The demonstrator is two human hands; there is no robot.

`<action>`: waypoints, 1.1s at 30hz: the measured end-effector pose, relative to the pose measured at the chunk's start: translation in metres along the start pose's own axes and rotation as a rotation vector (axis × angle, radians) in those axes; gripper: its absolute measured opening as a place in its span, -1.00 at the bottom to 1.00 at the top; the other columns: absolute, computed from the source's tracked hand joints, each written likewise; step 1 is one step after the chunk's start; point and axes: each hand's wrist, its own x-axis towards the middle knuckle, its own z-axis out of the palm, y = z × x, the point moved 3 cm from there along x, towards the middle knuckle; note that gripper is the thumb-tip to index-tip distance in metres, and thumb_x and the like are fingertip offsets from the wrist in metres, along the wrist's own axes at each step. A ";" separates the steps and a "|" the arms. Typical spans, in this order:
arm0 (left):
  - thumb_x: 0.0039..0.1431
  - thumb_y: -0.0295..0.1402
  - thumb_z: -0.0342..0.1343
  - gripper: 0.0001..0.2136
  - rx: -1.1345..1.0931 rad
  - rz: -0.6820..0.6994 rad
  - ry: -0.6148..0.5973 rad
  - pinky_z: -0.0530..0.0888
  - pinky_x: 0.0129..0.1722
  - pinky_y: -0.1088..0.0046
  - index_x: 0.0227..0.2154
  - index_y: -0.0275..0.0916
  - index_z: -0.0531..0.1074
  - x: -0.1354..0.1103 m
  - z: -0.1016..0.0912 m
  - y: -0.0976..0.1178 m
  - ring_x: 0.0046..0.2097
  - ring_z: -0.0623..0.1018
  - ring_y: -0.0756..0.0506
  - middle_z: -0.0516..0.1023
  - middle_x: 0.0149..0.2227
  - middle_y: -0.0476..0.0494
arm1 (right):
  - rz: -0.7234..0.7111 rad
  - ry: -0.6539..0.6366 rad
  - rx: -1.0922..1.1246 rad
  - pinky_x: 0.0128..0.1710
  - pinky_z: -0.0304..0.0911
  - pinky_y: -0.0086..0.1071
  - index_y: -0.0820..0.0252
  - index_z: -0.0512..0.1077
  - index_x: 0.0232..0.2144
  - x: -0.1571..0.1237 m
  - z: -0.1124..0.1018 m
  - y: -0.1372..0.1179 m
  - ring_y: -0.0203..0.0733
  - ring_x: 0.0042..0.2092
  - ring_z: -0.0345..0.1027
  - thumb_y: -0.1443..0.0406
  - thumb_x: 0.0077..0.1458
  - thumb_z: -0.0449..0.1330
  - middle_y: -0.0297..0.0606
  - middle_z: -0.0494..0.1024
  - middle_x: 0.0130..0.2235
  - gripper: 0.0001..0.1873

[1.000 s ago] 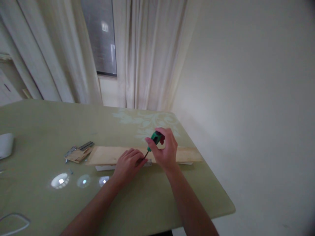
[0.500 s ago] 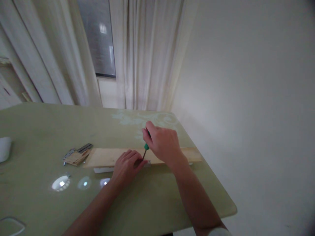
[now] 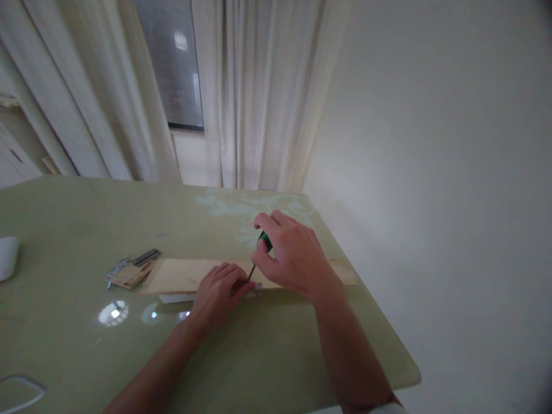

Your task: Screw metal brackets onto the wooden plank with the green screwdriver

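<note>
A green-handled screwdriver (image 3: 265, 240) is held in my right hand (image 3: 293, 253), its fingers curled around the handle. The shaft slants down and left to the front edge of a pale wooden board (image 3: 176, 273). Pressed on that board, my left hand (image 3: 221, 287) is closed near the screwdriver tip. Its thumb bears on a small metal plate (image 3: 259, 286) that looks like a hinge, at the board's edge. Any screw under the tip is hidden by the fingers. Beneath the board shows part of a white block (image 3: 176, 298).
Left of the board lie metal hinge-like pieces (image 3: 146, 257) and small wood scraps (image 3: 129, 275). A white rounded object (image 3: 7, 257) sits at the far left of the green table (image 3: 86, 230). A pale loop (image 3: 26, 379) lies at the front left. A wall (image 3: 431, 172) borders the right side.
My right hand has opened its grip slightly and rotated around the screwdriver handle, which now leans more to the right. My left hand stays at the tip. The view has shifted a little.
</note>
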 end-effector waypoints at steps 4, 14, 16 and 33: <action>0.36 -0.21 0.22 -0.80 -0.013 -0.022 0.019 0.40 -0.19 0.33 -0.36 -0.18 0.50 0.000 0.000 0.000 -0.25 0.51 -0.13 0.59 -0.33 -0.07 | 0.086 -0.041 -0.022 -0.37 0.01 -0.30 0.07 0.45 -0.17 -0.002 0.000 0.004 -0.13 -0.34 0.40 -0.04 0.44 -0.02 -0.28 0.57 -0.38 -0.59; 0.35 -0.09 0.21 -0.75 0.016 -0.027 0.026 0.44 -0.20 0.30 -0.31 -0.16 0.53 -0.001 -0.002 -0.002 -0.22 0.55 -0.16 0.63 -0.27 -0.11 | -0.025 -0.050 0.079 -0.24 0.23 -0.28 0.12 0.40 -0.02 0.001 0.009 -0.007 -0.06 -0.15 0.45 -0.02 0.44 0.02 -0.19 0.61 -0.19 -0.61; 0.32 -0.13 0.25 -0.80 -0.014 -0.006 -0.038 0.46 -0.15 0.29 -0.27 -0.15 0.55 0.001 -0.004 -0.001 -0.16 0.57 -0.17 0.65 -0.20 -0.10 | -0.049 -0.062 0.142 -0.21 0.25 -0.30 0.13 0.37 0.04 0.001 0.010 -0.007 -0.11 -0.16 0.45 0.10 0.47 -0.01 -0.19 0.60 -0.15 -0.69; 0.36 -0.16 0.17 -0.76 0.020 -0.055 0.062 0.49 -0.24 0.30 -0.36 -0.15 0.57 0.001 -0.003 0.000 -0.25 0.57 -0.16 0.64 -0.32 -0.13 | -0.080 -0.080 0.096 -0.24 0.20 -0.30 0.10 0.40 0.01 -0.003 0.002 -0.014 -0.07 -0.14 0.45 0.05 0.42 0.05 -0.20 0.61 -0.18 -0.68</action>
